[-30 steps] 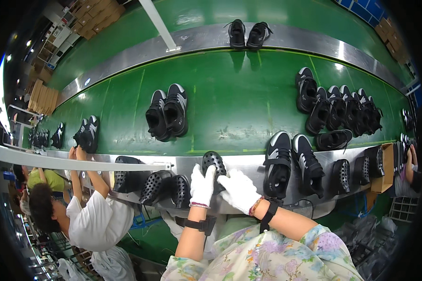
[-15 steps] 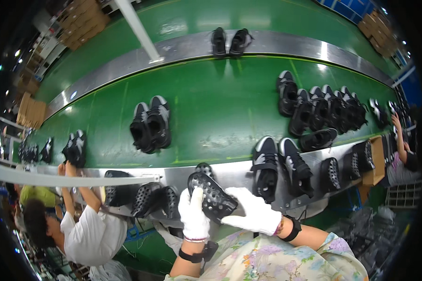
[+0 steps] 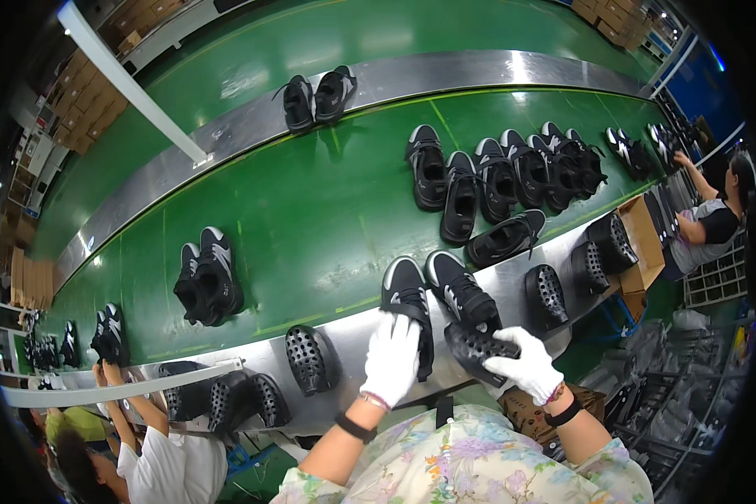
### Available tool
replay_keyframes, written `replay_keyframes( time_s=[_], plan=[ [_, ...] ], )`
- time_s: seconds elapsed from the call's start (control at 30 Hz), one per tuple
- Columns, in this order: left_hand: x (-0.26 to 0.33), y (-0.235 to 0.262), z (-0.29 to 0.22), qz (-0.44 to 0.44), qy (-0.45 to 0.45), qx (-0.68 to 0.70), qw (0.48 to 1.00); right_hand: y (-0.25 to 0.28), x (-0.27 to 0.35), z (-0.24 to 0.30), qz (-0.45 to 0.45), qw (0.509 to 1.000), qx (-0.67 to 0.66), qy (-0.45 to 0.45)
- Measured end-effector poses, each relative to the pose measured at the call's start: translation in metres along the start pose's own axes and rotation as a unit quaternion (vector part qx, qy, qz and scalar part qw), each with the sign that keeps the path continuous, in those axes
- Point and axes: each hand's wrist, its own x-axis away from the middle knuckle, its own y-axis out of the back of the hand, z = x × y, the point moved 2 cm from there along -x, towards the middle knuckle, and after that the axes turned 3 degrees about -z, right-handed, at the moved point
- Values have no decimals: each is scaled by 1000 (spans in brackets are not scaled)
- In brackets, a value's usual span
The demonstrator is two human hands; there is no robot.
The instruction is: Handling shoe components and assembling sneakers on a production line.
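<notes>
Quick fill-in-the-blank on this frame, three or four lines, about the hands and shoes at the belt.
1. The left hand rests on a black ____ at the belt's near edge.
2. The right hand holds a black perforated ____.
3. Both hands wear ____ gloves.
4. The belt is ____ in colour.

Missing words: shoe; mould; white; green

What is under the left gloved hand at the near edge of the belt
The left hand lies on the heel end of a black sneaker with a white sole edge, on the belt's steel rim. The heel and collar are covered by the glove; only the shoe's front part shows.
</notes>
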Motion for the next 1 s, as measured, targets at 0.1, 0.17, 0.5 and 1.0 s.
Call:
replay_keyframes(
  time_s=[0.1,0.17,0.5,1.0],
  plan=[
    [-24,-28,13,7,-14,-70,997,-4,0,8,48,999,11,6],
    [-29,-27,13,81,19,-59,995,-6,-1,17,106,990,-66,-59],
    [-30,-1,1,5,39,-46,998,-69,-32,37,81,975,142,152],
    [-9,21,23,3,52,-70,996,-89,-28,58,60,982,106,145]
  ],
)
